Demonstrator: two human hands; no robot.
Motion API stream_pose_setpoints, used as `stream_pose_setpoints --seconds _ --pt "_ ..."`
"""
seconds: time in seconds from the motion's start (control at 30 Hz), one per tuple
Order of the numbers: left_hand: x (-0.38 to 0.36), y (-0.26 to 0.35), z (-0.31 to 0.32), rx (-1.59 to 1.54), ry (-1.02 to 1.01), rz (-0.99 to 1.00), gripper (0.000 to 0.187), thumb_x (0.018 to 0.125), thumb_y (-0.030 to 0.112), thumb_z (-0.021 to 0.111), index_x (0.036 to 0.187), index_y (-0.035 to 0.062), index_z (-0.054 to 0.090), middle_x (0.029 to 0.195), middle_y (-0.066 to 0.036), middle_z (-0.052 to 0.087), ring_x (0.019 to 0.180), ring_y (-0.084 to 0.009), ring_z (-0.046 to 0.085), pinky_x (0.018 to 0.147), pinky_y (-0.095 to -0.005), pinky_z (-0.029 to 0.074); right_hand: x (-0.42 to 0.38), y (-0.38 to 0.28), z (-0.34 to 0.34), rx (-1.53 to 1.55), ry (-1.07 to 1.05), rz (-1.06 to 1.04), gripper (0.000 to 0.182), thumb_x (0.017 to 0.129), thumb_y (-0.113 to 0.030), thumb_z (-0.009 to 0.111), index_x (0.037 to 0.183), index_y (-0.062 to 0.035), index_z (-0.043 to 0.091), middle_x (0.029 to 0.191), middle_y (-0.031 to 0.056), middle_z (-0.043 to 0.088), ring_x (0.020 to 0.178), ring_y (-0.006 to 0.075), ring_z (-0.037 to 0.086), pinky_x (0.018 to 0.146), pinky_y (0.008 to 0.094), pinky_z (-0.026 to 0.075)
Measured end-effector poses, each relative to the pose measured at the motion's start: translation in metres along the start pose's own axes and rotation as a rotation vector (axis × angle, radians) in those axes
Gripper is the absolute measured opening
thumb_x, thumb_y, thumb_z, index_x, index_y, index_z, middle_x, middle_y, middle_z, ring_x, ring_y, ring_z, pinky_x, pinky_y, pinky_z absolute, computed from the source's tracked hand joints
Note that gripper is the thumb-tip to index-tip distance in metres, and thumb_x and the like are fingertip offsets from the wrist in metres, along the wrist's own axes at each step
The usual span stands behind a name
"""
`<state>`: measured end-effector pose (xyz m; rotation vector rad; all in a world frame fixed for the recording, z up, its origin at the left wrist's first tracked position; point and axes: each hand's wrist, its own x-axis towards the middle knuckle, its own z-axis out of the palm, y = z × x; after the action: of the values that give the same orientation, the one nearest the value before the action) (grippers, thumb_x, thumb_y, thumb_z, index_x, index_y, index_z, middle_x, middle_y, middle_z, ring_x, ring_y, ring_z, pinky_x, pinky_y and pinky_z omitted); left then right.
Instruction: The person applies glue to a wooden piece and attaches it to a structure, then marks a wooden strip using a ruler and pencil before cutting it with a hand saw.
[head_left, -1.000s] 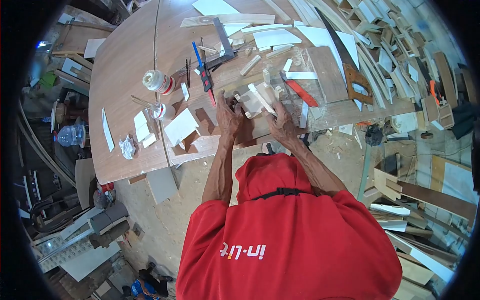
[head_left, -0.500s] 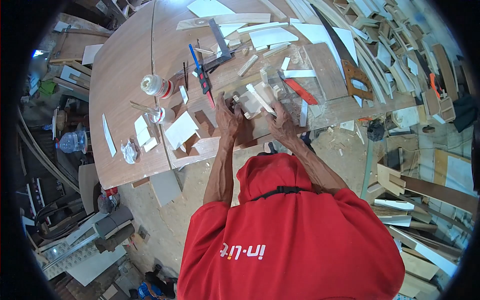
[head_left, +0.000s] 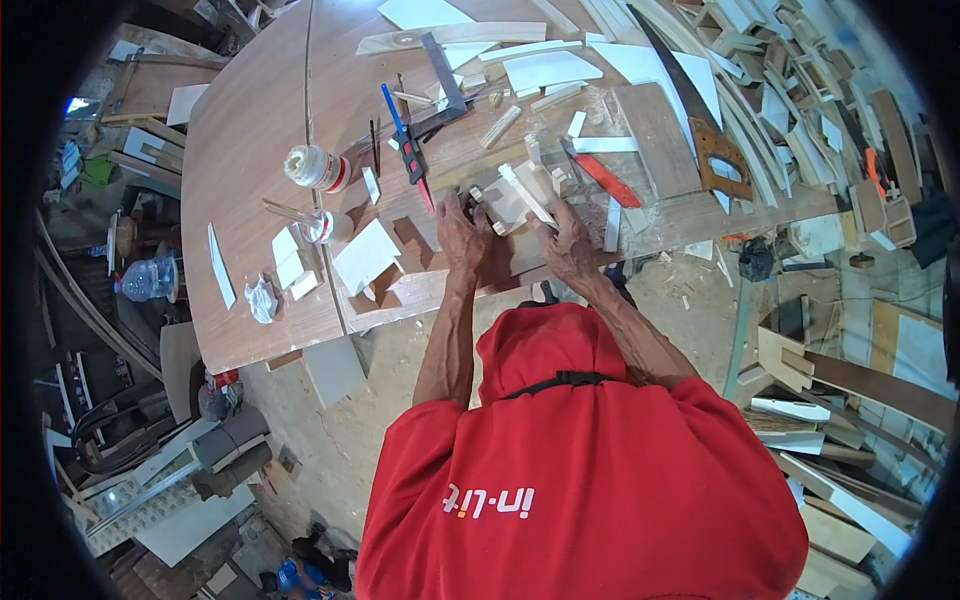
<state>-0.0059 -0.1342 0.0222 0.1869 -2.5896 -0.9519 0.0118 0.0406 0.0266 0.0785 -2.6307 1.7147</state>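
Observation:
A small wooden assembly (head_left: 513, 209) of pale blocks and a flat panel lies near the front edge of the workbench, with a light stick (head_left: 526, 193) running across it. My left hand (head_left: 464, 232) grips its left side, the fingers curled against a block at the corner. On the opposite side, my right hand (head_left: 568, 243) closes around the near end of the stick and the assembly's edge. Part of the grip is hidden beneath the fingers. Just right of the piece lies a red-handled tool (head_left: 605, 180).
The workbench (head_left: 240, 130) carries a blue-and-red clamp (head_left: 405, 145), a metal square (head_left: 443, 75), a white jar (head_left: 316, 169), a smaller glue pot (head_left: 322, 228) with sticks in it, and a handsaw (head_left: 720, 160). Wood strips (head_left: 790, 110) pile up at the right.
The whole view has shifted slightly to the right. Both hands stay on the wooden assembly, with only small finger movement.

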Motion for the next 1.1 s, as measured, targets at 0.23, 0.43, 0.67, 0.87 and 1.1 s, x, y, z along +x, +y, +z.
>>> stream_pose_setpoints --seconds 0.23,0.43,0.67,0.87,1.1 --pt "0.002 0.002 -0.003 -0.032 -0.074 -0.062 0.044 0.081 0.015 0.064 0.117 -0.0062 0.052 0.104 -0.023 0.062 0.105 -0.0375 0.055 0.089 -0.0438 0.044 0.0 -0.003 0.0 0.025 -0.009 0.009 0.027 0.091 -0.024 0.055 0.103 0.0 0.052 0.089 0.0236 0.06 0.083 0.041 0.059 0.071 0.0467 0.044" --pt "-0.001 -0.004 0.003 -0.028 0.032 0.004 0.055 0.08 0.009 0.066 0.128 -0.0037 0.043 0.106 -0.022 0.063 0.1 -0.0345 0.059 0.089 -0.0407 0.046 0.001 -0.001 0.001 0.01 0.004 0.006 0.028 0.091 -0.024 0.061 0.101 0.001 0.054 0.087 0.0192 0.061 0.081 0.0303 0.062 0.069 0.0403 0.047" --pt "-0.002 -0.009 0.004 -0.167 -0.029 -0.037 0.068 0.078 0.001 0.063 0.137 -0.0016 0.029 0.108 -0.019 0.065 0.09 -0.0291 0.066 0.08 -0.0369 0.051 0.001 -0.007 -0.001 0.036 0.018 0.004 0.028 0.09 -0.024 0.062 0.099 0.0014 0.054 0.086 0.0191 0.061 0.081 0.0304 0.062 0.069 0.04 0.047" --pt "0.0 -0.007 0.003 -0.166 -0.016 -0.025 0.06 0.08 0.003 0.062 0.133 -0.0024 0.033 0.102 -0.02 0.066 0.092 -0.0298 0.066 0.082 -0.0358 0.051 0.0 0.002 0.002 -0.02 0.012 0.011 0.027 0.09 -0.022 0.062 0.1 0.0021 0.054 0.086 0.0197 0.062 0.081 0.0315 0.062 0.07 0.0408 0.047" --pt "-0.001 -0.014 0.007 -0.105 -0.007 -0.043 0.054 0.081 0.005 0.061 0.128 -0.0056 0.037 0.1 -0.022 0.066 0.094 -0.0306 0.066 0.083 -0.0351 0.05 0.001 0.002 0.001 -0.024 0.014 -0.021 0.026 0.089 -0.02 0.062 0.1 0.0021 0.054 0.088 0.0193 0.061 0.082 0.0313 0.062 0.071 0.0403 0.047"
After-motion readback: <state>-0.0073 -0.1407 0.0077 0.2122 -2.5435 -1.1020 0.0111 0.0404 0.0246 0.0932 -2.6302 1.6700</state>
